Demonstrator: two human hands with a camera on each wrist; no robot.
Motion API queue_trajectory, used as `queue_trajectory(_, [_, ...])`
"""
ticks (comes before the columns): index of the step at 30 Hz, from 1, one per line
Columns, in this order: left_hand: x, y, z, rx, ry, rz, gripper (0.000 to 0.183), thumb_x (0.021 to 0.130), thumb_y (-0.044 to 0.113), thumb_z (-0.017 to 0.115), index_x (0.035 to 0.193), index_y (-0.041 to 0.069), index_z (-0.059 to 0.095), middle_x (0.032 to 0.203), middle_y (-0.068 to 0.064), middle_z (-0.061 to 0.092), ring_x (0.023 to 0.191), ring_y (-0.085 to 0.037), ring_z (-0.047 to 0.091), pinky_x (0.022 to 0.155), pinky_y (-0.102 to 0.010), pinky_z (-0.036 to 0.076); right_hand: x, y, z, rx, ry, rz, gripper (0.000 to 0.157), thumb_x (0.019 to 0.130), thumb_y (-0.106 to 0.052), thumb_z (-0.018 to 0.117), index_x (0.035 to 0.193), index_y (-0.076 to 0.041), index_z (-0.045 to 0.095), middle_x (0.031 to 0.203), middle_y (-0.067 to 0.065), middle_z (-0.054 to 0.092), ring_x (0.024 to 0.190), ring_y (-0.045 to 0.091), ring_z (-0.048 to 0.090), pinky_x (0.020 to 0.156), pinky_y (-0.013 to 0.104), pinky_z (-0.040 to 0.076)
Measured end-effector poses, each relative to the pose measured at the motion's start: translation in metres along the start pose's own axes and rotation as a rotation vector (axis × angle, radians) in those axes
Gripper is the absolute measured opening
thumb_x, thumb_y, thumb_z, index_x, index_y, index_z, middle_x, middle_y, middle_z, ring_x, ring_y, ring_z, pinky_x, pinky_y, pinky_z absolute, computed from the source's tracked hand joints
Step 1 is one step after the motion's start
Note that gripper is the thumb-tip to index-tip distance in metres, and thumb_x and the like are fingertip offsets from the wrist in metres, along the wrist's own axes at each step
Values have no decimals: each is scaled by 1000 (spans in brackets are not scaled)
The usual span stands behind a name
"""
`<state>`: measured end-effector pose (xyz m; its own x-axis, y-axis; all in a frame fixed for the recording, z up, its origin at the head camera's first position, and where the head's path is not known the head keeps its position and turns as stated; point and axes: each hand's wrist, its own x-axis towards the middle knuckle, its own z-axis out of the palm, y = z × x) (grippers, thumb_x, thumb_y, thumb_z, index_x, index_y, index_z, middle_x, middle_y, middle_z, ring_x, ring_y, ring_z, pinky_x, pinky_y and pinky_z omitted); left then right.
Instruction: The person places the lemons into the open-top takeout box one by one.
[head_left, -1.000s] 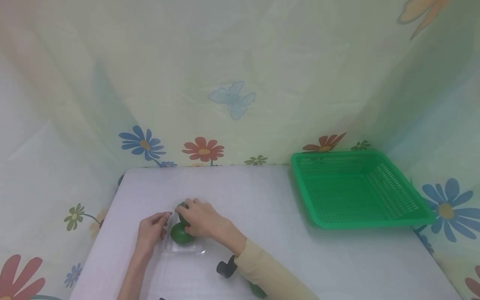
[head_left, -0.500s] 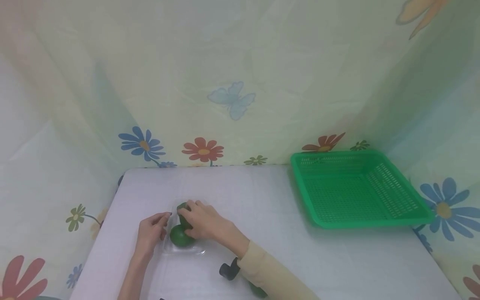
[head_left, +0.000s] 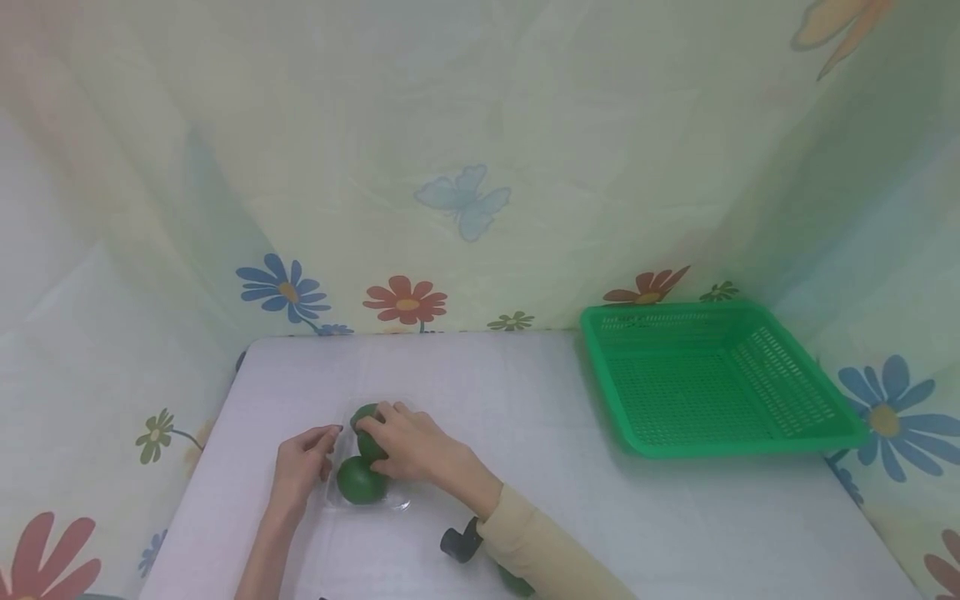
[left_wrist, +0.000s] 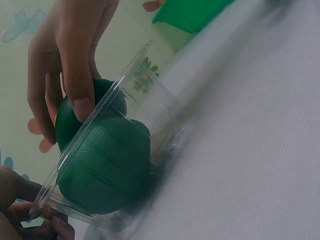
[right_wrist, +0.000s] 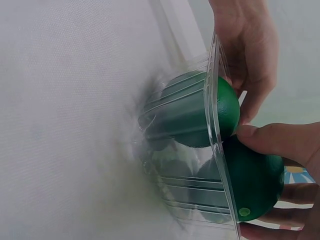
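A clear plastic box (head_left: 396,502) stands on the white table, with green limes in it. In the head view the nearest lime (head_left: 361,481) lies at the box's front; another lime (head_left: 369,447) sits behind it under my right hand (head_left: 416,446). Thumb and fingers of that hand curl round this lime (right_wrist: 257,182), which rises above the rim in the right wrist view. Beyond it shows more green (head_left: 363,414), partly covered by the fingers. My left hand (head_left: 296,471) pinches the box's left rim, its fingertips (left_wrist: 55,225) visible at the corner in the left wrist view.
A green mesh basket (head_left: 637,446) stands at the table's right rear. One more green fruit (head_left: 516,581) lies partly hidden under the right sleeve (head_left: 551,546). A black device (head_left: 459,542) sits by that sleeve's cuff. A flowered curtain encloses the table.
My right hand has shifted slightly toward me with its lime, and the nearest lime has moved a little the same way. More green shows behind the fingers. The left hand stays put.
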<state>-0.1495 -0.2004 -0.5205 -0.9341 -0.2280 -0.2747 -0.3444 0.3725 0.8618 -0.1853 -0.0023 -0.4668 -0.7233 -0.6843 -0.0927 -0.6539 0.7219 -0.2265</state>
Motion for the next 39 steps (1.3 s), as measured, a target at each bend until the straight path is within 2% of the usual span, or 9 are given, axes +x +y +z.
queue_trajectory(8, [0, 0, 1, -1, -2, -1, 42, 108, 31, 53, 138, 2, 62, 112, -15, 62, 65, -12, 54, 62, -24, 47, -2, 1, 1, -3, 9, -11, 58, 91, -38, 80, 143, -25, 57, 127, 0, 58, 109, 13, 56, 83, 27, 55])
queue_trajectory(19, [-1, -1, 0, 1, 0, 15, 41, 107, 30, 54, 136, 3, 63, 115, -17, 62, 63, -12, 53, 64, -24, 46, -7, 3, -2, 4, 30, -20, 58, 91, -38, 80, 143, -24, 57, 130, 1, 59, 111, 13, 57, 86, 25, 56])
queue_trajectory(26, [-1, -2, -1, 0, -3, 12, 42, 107, 31, 54, 137, 3, 63, 117, -18, 61, 63, -12, 54, 64, -25, 46, -14, 8, -6, -2, 62, -33, 59, 91, -41, 79, 142, -23, 58, 132, 2, 60, 111, 14, 59, 85, 24, 55])
queue_trajectory(39, [-2, 0, 0, 4, 10, 16, 42, 107, 30, 55, 136, 1, 63, 117, -19, 63, 60, -12, 53, 65, -25, 45, -30, 13, -12, -39, 71, -32, 59, 90, -44, 80, 141, -22, 60, 131, 3, 61, 112, 16, 62, 86, 28, 57])
